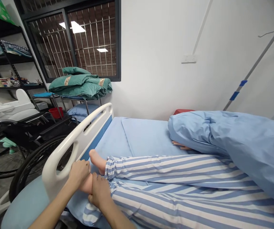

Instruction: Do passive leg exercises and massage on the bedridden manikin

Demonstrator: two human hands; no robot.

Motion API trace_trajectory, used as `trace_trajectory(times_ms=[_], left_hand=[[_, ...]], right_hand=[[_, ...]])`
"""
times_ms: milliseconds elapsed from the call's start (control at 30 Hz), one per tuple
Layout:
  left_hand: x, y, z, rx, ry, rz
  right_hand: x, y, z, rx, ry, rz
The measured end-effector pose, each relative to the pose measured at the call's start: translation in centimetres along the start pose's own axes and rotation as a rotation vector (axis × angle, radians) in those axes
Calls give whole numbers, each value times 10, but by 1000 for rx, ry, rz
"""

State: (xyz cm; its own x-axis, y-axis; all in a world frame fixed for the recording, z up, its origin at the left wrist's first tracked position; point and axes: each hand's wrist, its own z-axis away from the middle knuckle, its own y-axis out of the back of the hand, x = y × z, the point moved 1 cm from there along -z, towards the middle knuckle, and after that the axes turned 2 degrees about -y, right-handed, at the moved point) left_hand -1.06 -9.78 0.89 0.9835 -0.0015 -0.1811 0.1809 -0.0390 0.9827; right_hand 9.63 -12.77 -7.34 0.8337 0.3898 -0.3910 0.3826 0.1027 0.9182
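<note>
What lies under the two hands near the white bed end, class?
A bare foot lies under the left hand and right hand; some skin shows between them. The right hand covers the part nearest the striped trouser leg; the toes cannot be made out.

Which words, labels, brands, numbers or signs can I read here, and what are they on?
No text can be read for certain.
Green package, top left: pale markings, cut off and unreadable.
Shelf items, left: too small and blurred for any labels.
Green bundle by the window: gold patches, no legible lettering.
</note>
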Motion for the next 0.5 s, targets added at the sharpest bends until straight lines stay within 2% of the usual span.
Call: trace_trajectory(times_ms=[100,167,267,367,433,500], left_hand=[[-2,-7,6,111,54,-35],[-4,-13,11,201,155,-4],[-4,-26,22,352,313,127],[-2,-41,35,476,344,276],[-1,-44,41,513,343,303],[-3,-41,43,469,361,243]], right_hand=[[1,-3,0,6,-1,-1],[1,-3,-1,4,1,-5],[0,-2,-1,-4,-5,-4],[-1,-2,1,-5,-11,5],[-2,-1,3,7,-5,10],[-2,-1,3,9,2,9]])
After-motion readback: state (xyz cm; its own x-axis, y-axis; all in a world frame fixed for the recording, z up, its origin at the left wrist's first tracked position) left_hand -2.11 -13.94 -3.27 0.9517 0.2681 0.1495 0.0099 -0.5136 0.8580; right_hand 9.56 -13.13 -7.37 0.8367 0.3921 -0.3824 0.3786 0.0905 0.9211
